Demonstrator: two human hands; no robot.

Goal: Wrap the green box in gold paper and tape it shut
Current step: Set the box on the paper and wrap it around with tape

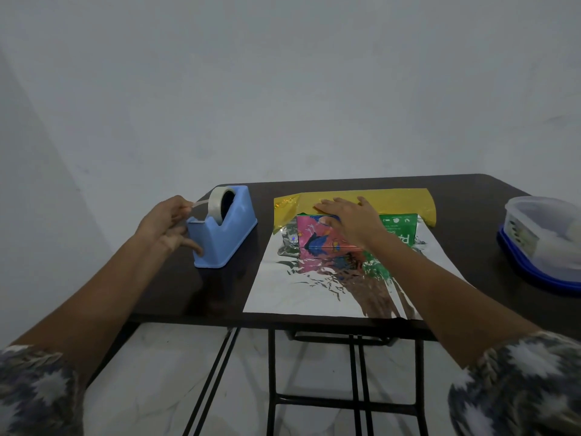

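Note:
The green box (399, 229), with a pink picture on its left half, stands on the silver inner side of the gold paper (314, 287). The paper's far flap, gold side up, is folded over the top of the box. My right hand (349, 217) lies flat on that flap, fingers straight, pressing it onto the box. To the left stands a blue tape dispenser (223, 234) with a roll of clear tape. My left hand (168, 221) pinches the free end of the tape strip (201, 202) pulled out from the roll, while its lower fingers rest against the dispenser's side.
The dark folding table (471, 199) stands against a white wall. A clear plastic container on a blue lid (544, 243) sits at the table's right edge. The paper's near edge reaches the table's front edge. A white marbled floor shows below.

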